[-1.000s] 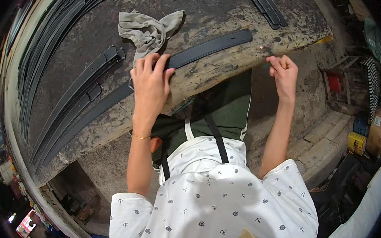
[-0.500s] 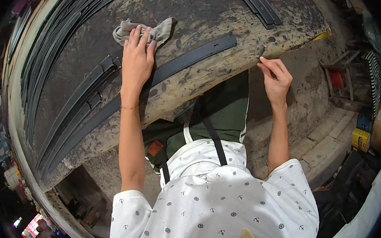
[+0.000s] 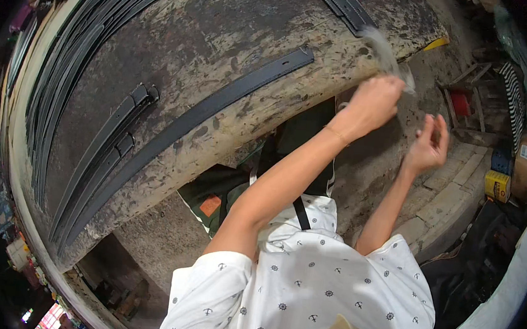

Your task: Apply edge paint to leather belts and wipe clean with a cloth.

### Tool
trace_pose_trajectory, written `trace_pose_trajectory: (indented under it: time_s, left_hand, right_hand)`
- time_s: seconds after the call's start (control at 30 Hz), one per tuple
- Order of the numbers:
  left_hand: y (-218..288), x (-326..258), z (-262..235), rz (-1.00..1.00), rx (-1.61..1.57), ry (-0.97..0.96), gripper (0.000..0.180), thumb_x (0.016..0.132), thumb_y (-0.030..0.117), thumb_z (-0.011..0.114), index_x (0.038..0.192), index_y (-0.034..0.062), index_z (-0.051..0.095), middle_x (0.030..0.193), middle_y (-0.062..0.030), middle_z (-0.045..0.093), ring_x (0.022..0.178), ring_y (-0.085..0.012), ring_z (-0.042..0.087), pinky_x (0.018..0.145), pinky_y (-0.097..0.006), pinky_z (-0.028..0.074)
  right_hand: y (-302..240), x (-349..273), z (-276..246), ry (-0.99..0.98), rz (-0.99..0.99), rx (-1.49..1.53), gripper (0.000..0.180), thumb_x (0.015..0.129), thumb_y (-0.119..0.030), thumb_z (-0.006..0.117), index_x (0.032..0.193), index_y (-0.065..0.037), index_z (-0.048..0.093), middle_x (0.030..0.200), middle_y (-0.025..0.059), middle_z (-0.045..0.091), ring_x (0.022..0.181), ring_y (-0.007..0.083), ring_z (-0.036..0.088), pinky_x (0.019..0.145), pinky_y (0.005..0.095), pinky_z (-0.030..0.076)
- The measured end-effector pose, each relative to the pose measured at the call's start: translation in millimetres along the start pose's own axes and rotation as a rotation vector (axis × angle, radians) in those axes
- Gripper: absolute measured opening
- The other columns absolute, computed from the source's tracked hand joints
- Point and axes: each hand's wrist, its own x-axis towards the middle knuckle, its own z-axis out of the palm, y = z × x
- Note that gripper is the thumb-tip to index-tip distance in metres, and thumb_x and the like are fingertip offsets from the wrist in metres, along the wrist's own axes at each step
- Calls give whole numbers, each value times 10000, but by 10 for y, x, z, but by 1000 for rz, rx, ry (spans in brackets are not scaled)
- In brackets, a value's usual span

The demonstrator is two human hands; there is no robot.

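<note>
Bench (image 3: 237, 32), broad, scarred and grimy, carries a long black strip (image 3: 218, 105) lying diagonally, with stacked black strips (image 3: 100, 152) left of it. The left hand (image 3: 373, 102) has swung across from the bench's left part to its right edge, fingers closed on a grey rag (image 3: 387, 53), blurred mid-swipe, so wiping has shifted there. The right hand (image 3: 429, 146) hovers just beside, fingers loosely curled, empty as far as shows.

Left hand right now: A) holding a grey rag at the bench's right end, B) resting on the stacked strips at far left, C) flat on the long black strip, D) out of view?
A: the left hand has its grip closed on a blurred grey rag near the right end of the workbench, clear of the long black strip.
</note>
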Motion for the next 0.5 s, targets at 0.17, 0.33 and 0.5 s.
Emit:
trace_pose_trajectory:
  time_s: [0.17,0.33,0.5]
  left_hand:
    - [212,56,-731,258,231,568,179,795,20,632,973,0,618,913,-188,633,854,-390,624,783,-508,510]
    - [-254,-390,-2122,139,992,686,354,874,159,705,1201,42,636,1288,-235,572,1254,-405,505,1114,-515,358]
    - [-453,-1293,-1828,-69,584,441,426,849,267,785,1188,34,675,1249,-194,618,1160,-373,589,995,-458,476]
  right_hand:
    - [162,145,-340,127,106,196,260,918,2,747,1163,51,676,994,92,686,785,114,618,551,248,456]
    - [82,-27,-130,21,129,235,253,921,10,741,1163,47,678,992,97,686,751,105,607,544,253,454]
    - [-131,-104,322,-177,102,357,232,924,30,725,1153,35,688,989,94,702,719,89,594,552,248,466]
